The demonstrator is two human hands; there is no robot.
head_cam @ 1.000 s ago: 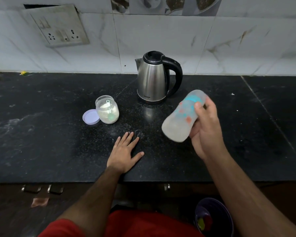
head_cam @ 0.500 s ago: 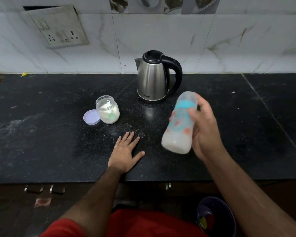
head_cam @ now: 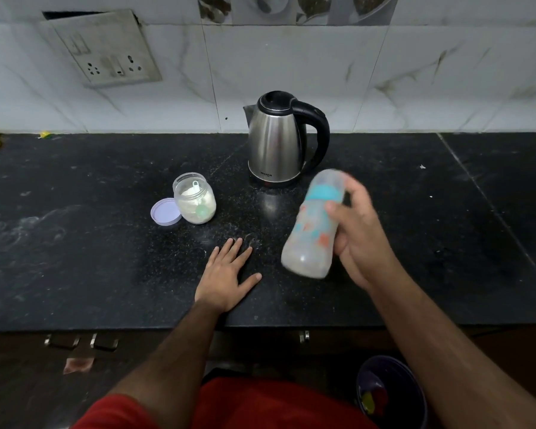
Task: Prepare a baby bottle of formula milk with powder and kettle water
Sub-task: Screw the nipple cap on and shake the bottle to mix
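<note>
My right hand (head_cam: 358,239) grips a capped baby bottle (head_cam: 313,230) with a teal ring and milky liquid inside, held above the black counter (head_cam: 75,243) and tilted, its top pointing away from me; it is motion-blurred. My left hand (head_cam: 226,274) rests flat on the counter, fingers spread. A steel kettle (head_cam: 274,140) with a black handle stands behind the bottle near the wall. To its left sits an open clear jar of powder (head_cam: 195,198) with a scoop inside, and its lilac lid (head_cam: 165,211) lies beside it.
A tiled wall with a socket plate (head_cam: 106,51) backs the counter. The counter's front edge runs just below my left wrist. A dark bin (head_cam: 390,394) stands on the floor at lower right. Powder dust lies on the counter near my left fingertips.
The bottle in my right hand has swung from steeply tilted to more upright and back to a slight tilt, blurred as in shaking. My left hand has stayed flat on the counter.
</note>
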